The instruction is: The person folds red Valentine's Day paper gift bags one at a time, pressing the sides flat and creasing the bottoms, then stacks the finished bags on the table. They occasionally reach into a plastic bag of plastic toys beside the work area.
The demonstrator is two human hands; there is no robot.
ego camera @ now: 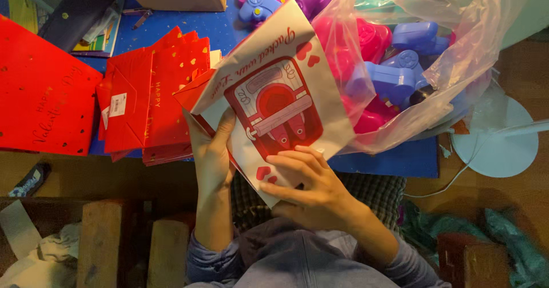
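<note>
Seen from my head camera: I hold a white paper gift bag [274, 94] printed with a red design and hearts, above the near edge of the blue surface [394, 159]. My left hand [211, 151] grips its left edge, fingers hidden behind it. My right hand [311, 188] lies on its lower corner, fingers spread flat. Red gift bags [154, 94] are stacked to the left; a clear plastic bag [434, 54] of pink, blue and purple plastic toys [389, 76] sits just right, touching the white bag.

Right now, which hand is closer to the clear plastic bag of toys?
Right. The right hand lies on the white paper bag just below the clear plastic bag; the left hand grips the paper bag's far edge.
</note>
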